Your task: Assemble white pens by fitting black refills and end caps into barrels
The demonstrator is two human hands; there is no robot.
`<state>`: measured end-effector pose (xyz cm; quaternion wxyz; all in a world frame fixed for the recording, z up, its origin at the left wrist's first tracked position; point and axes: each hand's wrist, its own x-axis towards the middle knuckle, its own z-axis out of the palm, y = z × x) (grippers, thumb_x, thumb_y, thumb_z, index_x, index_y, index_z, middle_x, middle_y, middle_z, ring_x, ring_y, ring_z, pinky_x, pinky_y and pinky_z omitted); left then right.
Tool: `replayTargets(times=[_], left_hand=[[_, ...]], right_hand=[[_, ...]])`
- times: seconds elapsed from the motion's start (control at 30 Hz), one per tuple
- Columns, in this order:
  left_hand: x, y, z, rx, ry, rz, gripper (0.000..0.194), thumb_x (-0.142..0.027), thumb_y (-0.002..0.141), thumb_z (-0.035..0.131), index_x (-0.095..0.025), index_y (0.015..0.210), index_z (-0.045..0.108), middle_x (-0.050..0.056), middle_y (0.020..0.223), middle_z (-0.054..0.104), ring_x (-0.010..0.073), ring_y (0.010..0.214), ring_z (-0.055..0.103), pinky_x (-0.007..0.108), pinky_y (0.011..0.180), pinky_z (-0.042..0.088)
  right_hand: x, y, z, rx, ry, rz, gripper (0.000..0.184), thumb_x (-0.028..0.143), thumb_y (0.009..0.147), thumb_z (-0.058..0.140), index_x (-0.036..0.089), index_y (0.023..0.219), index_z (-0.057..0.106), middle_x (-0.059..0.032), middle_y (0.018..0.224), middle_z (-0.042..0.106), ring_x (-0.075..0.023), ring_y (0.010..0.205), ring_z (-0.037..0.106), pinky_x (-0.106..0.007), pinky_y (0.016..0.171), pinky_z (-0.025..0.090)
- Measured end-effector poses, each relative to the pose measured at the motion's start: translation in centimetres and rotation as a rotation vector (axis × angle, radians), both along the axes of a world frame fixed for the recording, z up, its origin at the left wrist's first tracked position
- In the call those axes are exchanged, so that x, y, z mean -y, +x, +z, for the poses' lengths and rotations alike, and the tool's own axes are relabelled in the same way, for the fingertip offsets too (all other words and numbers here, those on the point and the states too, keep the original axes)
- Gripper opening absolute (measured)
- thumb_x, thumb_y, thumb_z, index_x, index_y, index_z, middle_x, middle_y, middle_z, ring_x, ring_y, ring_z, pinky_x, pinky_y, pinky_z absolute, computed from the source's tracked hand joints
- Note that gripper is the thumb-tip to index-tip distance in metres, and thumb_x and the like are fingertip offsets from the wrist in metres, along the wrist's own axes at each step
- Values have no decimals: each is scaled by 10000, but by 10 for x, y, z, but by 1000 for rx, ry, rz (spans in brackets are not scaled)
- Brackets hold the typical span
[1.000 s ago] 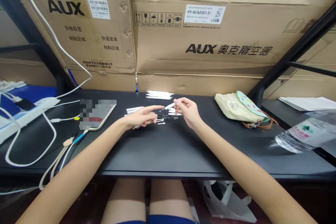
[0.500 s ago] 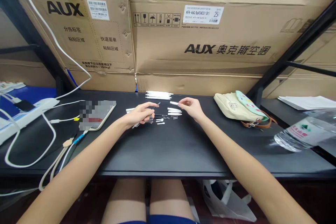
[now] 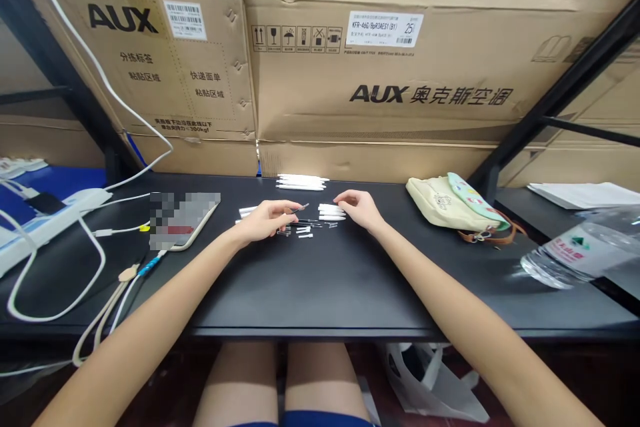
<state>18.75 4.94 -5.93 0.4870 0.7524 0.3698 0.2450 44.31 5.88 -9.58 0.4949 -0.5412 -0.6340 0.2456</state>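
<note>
My left hand (image 3: 265, 220) is closed around a thin dark pen refill (image 3: 303, 207), whose tip sticks out past the thumb and index finger. My right hand (image 3: 361, 208) has thumb and index finger pinched at the end of a white pen barrel (image 3: 328, 207), which lies at the top of a small group of white barrels. Between the hands lie several dark refills (image 3: 313, 222) and short white pen parts (image 3: 305, 232). Small clear pieces (image 3: 284, 231) rest below my left fingers. Other white parts (image 3: 247, 211) are partly hidden behind the left hand.
A row of white pens (image 3: 303, 181) lies at the back, before cardboard boxes (image 3: 380, 120). To the left are a phone (image 3: 200, 223), cables and a power strip (image 3: 55, 220). A cream pouch (image 3: 433, 207) and a water bottle (image 3: 575, 257) are on the right.
My right hand has moved slightly down and left, bringing the white barrel from above the group down to it. My left hand has lowered the refill tip a little and shifted it right.
</note>
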Motion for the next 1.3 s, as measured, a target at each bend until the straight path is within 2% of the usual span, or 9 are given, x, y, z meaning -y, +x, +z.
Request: replayTargets(times=[0.1,0.23,0.33,0.43,0.6,0.87,1.0,1.13,1.3], left_hand=[[2,1,0,-75,124,-28,435,-419,795,567,-151,1132,627,45,786,610,104,608,510,209,517,389],[5,3,2,-135,207,-80,397,-396,799,560,-141,1083,665,53,795,639,101,576,501,220,543,401],[5,3,2,-137,214,-102,375,-392,794,564,-152,1059,679,53,809,650,102,577,507,213,536,403],[4,2,1,-122,198,-63,399,-398,791,571,-143,1083,668,51,755,649,112,576,519,216,529,415],[0,1,-2,-108,173,88,464,-419,788,577,-123,1141,637,55,689,646,121,554,526,221,492,427],[-1,1,-5,-82,146,66,454,-409,786,575,-140,1147,632,65,750,666,132,606,572,214,475,465],[2,3,-2,-59,114,30,422,-375,778,590,-129,1116,645,53,718,657,132,608,588,233,512,516],[9,8,-1,-49,72,-19,361,-342,760,615,-109,1028,677,77,782,694,132,601,617,254,572,540],[12,7,2,-75,157,-88,369,-404,782,577,-133,1008,686,64,767,698,137,607,615,208,493,469]], right_hand=[[14,-15,12,-46,63,73,154,327,684,632,177,687,668,-39,707,673,-178,691,608,-323,700,485],[34,-39,22,-115,-84,346,241,400,709,651,167,759,686,-40,715,669,-148,633,592,-271,573,483],[39,-43,25,-123,-124,439,212,364,683,679,160,738,693,-33,692,663,-137,609,582,-267,565,487],[34,-31,26,-86,-123,374,175,326,661,690,156,700,692,-35,677,669,-140,591,586,-278,579,485],[23,-6,27,240,-72,269,64,209,637,657,161,602,682,-40,660,688,-162,612,600,-285,609,463],[25,-5,28,442,-29,272,87,131,644,604,166,622,680,-23,665,687,-152,649,605,-259,638,451],[29,-11,34,292,-65,264,99,243,689,640,158,702,689,-32,683,674,-124,577,557,-244,557,440],[38,-31,31,-23,-209,432,249,376,724,648,152,829,678,-46,720,671,-130,601,584,-237,518,471],[42,-46,28,-220,-247,498,245,366,666,715,136,738,671,-37,663,662,-122,579,594,-259,569,510]])
